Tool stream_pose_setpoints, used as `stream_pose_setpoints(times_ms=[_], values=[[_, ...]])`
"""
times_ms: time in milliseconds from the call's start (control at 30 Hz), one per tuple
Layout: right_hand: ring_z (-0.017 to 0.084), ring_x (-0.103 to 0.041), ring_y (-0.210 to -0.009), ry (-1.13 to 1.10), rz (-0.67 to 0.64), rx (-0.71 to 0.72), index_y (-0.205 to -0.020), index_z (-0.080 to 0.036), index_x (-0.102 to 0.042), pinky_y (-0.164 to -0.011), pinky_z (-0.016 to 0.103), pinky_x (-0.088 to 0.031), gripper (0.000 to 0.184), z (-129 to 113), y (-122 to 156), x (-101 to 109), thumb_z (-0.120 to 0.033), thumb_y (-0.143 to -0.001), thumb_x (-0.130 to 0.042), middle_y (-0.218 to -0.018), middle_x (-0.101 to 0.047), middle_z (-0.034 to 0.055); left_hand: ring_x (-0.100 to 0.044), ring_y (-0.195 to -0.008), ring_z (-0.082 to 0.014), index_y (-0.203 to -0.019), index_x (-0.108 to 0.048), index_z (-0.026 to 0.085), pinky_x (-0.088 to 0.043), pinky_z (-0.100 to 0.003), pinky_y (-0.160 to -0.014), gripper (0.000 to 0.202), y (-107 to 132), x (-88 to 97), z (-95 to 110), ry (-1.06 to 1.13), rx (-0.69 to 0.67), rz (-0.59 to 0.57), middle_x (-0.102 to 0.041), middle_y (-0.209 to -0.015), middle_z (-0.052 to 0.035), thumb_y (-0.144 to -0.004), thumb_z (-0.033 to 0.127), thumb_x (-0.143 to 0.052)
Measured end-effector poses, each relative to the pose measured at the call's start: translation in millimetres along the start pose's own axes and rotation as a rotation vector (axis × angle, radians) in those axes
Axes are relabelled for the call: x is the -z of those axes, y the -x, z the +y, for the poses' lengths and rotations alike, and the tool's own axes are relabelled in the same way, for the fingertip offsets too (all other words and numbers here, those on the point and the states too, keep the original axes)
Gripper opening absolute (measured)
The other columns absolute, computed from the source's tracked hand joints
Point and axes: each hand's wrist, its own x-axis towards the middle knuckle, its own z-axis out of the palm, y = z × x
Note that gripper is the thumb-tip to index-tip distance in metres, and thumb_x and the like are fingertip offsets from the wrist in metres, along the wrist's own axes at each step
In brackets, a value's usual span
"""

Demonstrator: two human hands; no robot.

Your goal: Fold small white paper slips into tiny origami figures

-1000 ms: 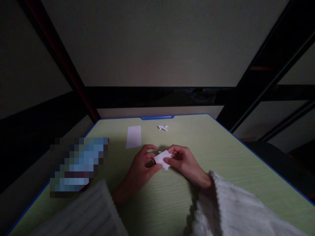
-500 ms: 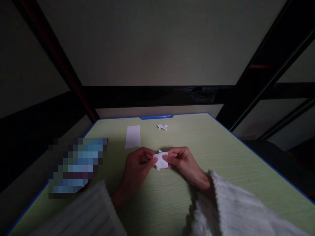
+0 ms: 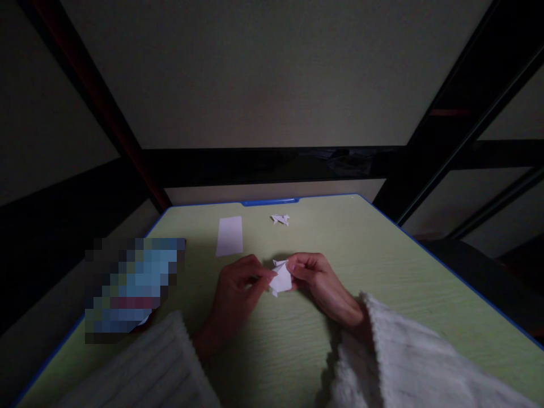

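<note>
A small piece of folded white paper (image 3: 282, 280) is held just above the table between my two hands, with pointed flaps sticking out at its top and bottom left. My left hand (image 3: 243, 286) pinches its left edge between thumb and fingertips. On the other side, my right hand (image 3: 317, 279) grips the right edge, thumb on top and fingers partly hidden behind the paper. Farther back lies a small folded paper figure (image 3: 280, 219) with pointed legs, like an origami frog. A flat white sheet of paper (image 3: 230, 236) rests to its left.
The pale green table (image 3: 365, 243) has a blue rim and a blue handle-like strip (image 3: 271, 202) at its far edge. A blurred-out, bluish flat object (image 3: 140, 283) lies at the left side. Behind the table stands a plain panel wall (image 3: 272, 79).
The left side of the folded paper has been bent inward, giving it a slanted upper left edge. My left fingers have shifted slightly right along it; my right hand keeps its grip.
</note>
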Motion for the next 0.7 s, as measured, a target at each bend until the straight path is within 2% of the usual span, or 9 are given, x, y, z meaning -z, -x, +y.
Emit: stream_pose_setpoints(times_ms=[267, 467, 700], values=[[0.007, -0.049, -0.048, -0.065, -0.018, -0.058, -0.057, -0.010, -0.059, -0.050, 0.022, -0.039, 0.012, -1.9, -0.7, -0.3, -0.022, -0.060, -0.061, -0.050, -0.055, -0.0011, -0.048, -0.047, -0.0079, -0.054, -0.064, 0.018, -0.038, -0.018, -0.043, 0.017, 1.1, 1.2, -5.1, -0.043, -0.045, -0.023, -0.049, -0.053, 0.0024, -0.059, 0.005, -0.055], [0.004, -0.046, -0.043, -0.004, -0.004, -0.002, -0.055, -0.010, -0.060, -0.044, 0.018, -0.033, 0.018, -3.6, 0.2, -2.3, -0.027, -0.057, -0.066, -0.047, -0.055, -0.0021, -0.047, -0.048, -0.0076, -0.057, -0.065, 0.017, -0.037, -0.018, -0.045, 0.018, 2.0, 2.1, -8.3, -0.125, -0.207, -0.036, -0.050, -0.052, 0.0025, -0.061, 0.004, -0.054], [0.004, -0.044, -0.041, 0.042, 0.007, 0.060, -0.055, -0.010, -0.061, -0.043, 0.018, -0.032, 0.019, -4.4, 0.6, -1.3, -0.028, -0.057, -0.066, -0.046, -0.055, -0.0024, -0.049, -0.050, -0.0084, -0.057, -0.064, 0.016, -0.038, -0.019, -0.048, 0.016, 1.0, 3.6, -6.5, -0.164, -0.266, -0.073, -0.052, -0.052, 0.0017, -0.063, 0.006, -0.054]])
